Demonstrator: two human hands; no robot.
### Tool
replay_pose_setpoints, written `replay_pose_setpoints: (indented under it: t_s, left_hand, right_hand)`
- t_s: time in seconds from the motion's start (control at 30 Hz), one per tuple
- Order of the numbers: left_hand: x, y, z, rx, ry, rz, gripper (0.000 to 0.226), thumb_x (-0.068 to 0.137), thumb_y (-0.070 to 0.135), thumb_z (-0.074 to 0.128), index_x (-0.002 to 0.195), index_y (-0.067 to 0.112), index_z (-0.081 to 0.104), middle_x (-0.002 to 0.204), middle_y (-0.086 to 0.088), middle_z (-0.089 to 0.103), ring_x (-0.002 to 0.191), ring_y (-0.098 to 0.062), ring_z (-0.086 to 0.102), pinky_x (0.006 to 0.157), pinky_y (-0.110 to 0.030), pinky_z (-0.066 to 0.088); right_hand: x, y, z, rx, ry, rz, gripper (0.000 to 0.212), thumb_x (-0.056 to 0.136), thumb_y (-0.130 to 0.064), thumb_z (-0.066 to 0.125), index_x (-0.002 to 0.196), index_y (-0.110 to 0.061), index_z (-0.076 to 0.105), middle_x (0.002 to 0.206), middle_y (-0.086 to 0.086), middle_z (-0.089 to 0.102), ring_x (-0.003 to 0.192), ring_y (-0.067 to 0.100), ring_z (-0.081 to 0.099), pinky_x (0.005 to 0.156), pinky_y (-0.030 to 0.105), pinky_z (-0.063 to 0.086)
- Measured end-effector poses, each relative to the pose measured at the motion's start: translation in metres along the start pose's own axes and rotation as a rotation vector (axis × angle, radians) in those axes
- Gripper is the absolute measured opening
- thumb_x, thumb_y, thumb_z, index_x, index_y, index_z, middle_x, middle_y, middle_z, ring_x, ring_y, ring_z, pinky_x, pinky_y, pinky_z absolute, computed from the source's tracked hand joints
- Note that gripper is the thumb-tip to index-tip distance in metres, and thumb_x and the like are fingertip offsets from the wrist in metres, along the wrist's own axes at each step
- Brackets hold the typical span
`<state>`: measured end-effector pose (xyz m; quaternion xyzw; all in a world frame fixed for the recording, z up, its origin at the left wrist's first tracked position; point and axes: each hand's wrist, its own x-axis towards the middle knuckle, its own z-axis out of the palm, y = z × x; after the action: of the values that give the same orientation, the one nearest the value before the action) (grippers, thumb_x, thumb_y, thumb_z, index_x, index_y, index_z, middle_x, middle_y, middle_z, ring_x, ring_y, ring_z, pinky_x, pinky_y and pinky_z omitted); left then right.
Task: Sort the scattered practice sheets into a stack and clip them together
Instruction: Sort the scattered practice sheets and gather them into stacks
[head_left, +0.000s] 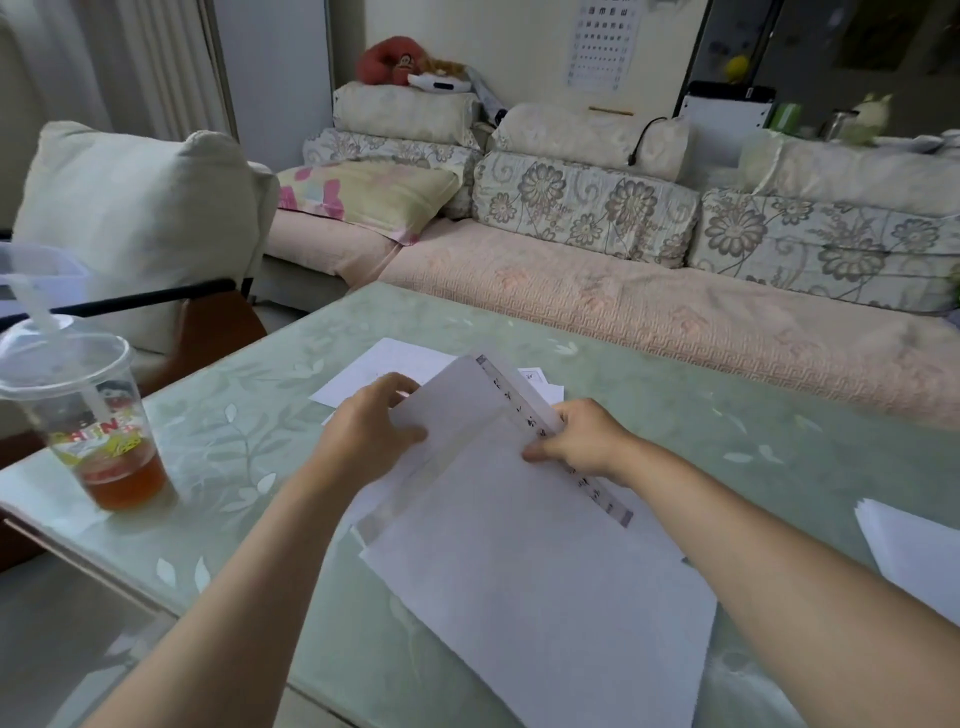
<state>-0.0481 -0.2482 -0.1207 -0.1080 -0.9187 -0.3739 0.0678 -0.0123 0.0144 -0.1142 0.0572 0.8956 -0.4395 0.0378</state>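
Sheets in hand sit at frame centre, left hand curled round their left edge, right hand pinching the right. Best to square the edges with light taps on the table before reaching for the loose sheets just above them in frame; no clip is visible.

A tall cup of tea stands near the left edge of the table, its straw sticking up. White sheets fill the middle, and more paper lies at the right edge. Bare green top shows between the cup and the sheets, and by the sofa.
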Motion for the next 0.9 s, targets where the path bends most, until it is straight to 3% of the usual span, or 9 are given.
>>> replay_pose_setpoints:
  t_s: [0.1, 0.17, 0.2, 0.27, 0.37, 0.47, 0.57, 0.77, 0.9]
  left_hand:
    - [-0.004, 0.01, 0.004, 0.023, 0.26, -0.059, 0.084, 0.074, 0.035, 0.081, 0.144, 0.025, 0.035, 0.145, -0.003, 0.038, 0.134, -0.027, 0.032, 0.111, -0.042, 0.029]
    - [-0.009, 0.02, 0.004, -0.241, 0.287, -0.196, 0.1, 0.072, 0.038, 0.083, 0.15, 0.021, 0.022, 0.151, -0.005, 0.028, 0.14, -0.027, 0.026, 0.115, -0.046, 0.027]
    - [-0.012, 0.024, 0.004, -0.425, 0.243, -0.27, 0.102, 0.072, 0.039, 0.083, 0.15, 0.02, 0.02, 0.15, -0.005, 0.031, 0.138, -0.026, 0.032, 0.112, -0.046, 0.033]
    - [-0.019, 0.035, 0.006, -0.711, 0.056, -0.371, 0.088, 0.077, 0.035, 0.081, 0.146, 0.017, 0.03, 0.135, -0.005, 0.05, 0.119, -0.024, 0.055, 0.097, -0.04, 0.047]
    - [-0.027, 0.057, 0.014, -0.799, -0.176, -0.257, 0.039, 0.084, 0.019, 0.074, 0.12, 0.011, 0.061, 0.108, -0.007, 0.072, 0.09, -0.02, 0.071, 0.075, -0.032, 0.058]
    - [-0.031, 0.084, 0.024, -0.795, -0.125, -0.152, 0.019, 0.085, 0.014, 0.072, 0.104, 0.014, 0.07, 0.099, -0.007, 0.075, 0.089, -0.022, 0.072, 0.073, -0.033, 0.059]
    - [-0.038, 0.117, 0.032, -0.826, -0.041, -0.084, 0.019, 0.085, 0.016, 0.072, 0.104, 0.018, 0.07, 0.096, -0.003, 0.075, 0.087, -0.022, 0.072, 0.078, -0.04, 0.059]
    - [-0.062, 0.187, 0.04, -0.865, 0.138, 0.125, 0.01, 0.088, 0.022, 0.068, 0.097, 0.021, 0.064, 0.086, 0.005, 0.071, 0.068, -0.001, 0.066, 0.057, -0.017, 0.053]
    - [-0.081, 0.218, 0.047, -0.89, 0.161, 0.225, 0.011, 0.089, 0.022, 0.068, 0.094, 0.029, 0.06, 0.086, 0.01, 0.07, 0.073, 0.002, 0.066, 0.061, -0.016, 0.052]
  right_hand:
    - [-0.015, 0.01, -0.013, 0.17, 0.107, 0.031, 0.014, 0.078, -0.013, 0.083, 0.087, -0.016, 0.073, 0.085, 0.002, 0.076, 0.067, 0.012, 0.07, 0.054, 0.02, 0.052]
    - [-0.025, 0.017, -0.025, 0.26, 0.216, 0.023, 0.017, 0.078, -0.016, 0.084, 0.091, -0.015, 0.073, 0.091, 0.001, 0.077, 0.076, 0.013, 0.072, 0.063, 0.024, 0.057]
    - [-0.031, 0.02, -0.032, 0.314, 0.263, 0.016, 0.017, 0.079, -0.016, 0.083, 0.092, -0.015, 0.073, 0.092, 0.0, 0.077, 0.081, 0.013, 0.073, 0.071, 0.027, 0.059]
    - [-0.042, 0.026, -0.041, 0.421, 0.34, -0.001, 0.015, 0.08, -0.014, 0.082, 0.091, -0.015, 0.073, 0.092, 0.0, 0.077, 0.086, 0.015, 0.074, 0.081, 0.031, 0.059]
    - [-0.061, 0.029, -0.051, 0.536, 0.413, -0.041, 0.012, 0.085, -0.012, 0.077, 0.096, -0.013, 0.074, 0.095, 0.002, 0.078, 0.089, 0.017, 0.074, 0.08, 0.029, 0.058]
    - [-0.081, 0.03, -0.059, 0.576, 0.404, -0.082, 0.013, 0.091, -0.011, 0.07, 0.104, -0.01, 0.072, 0.096, 0.001, 0.076, 0.088, 0.014, 0.073, 0.07, 0.019, 0.056]
    - [-0.103, 0.032, -0.07, 0.455, 0.379, -0.132, 0.021, 0.092, -0.01, 0.068, 0.112, -0.017, 0.069, 0.104, -0.003, 0.075, 0.093, 0.009, 0.072, 0.075, 0.019, 0.055]
    - [-0.147, 0.03, -0.111, 0.422, 0.544, -0.195, 0.025, 0.091, -0.007, 0.067, 0.106, -0.027, 0.068, 0.101, -0.012, 0.074, 0.091, 0.002, 0.071, 0.079, 0.02, 0.053]
    - [-0.172, 0.029, -0.133, 0.414, 0.664, -0.272, 0.027, 0.093, -0.01, 0.064, 0.114, -0.025, 0.064, 0.111, -0.009, 0.072, 0.103, 0.006, 0.068, 0.091, 0.025, 0.052]
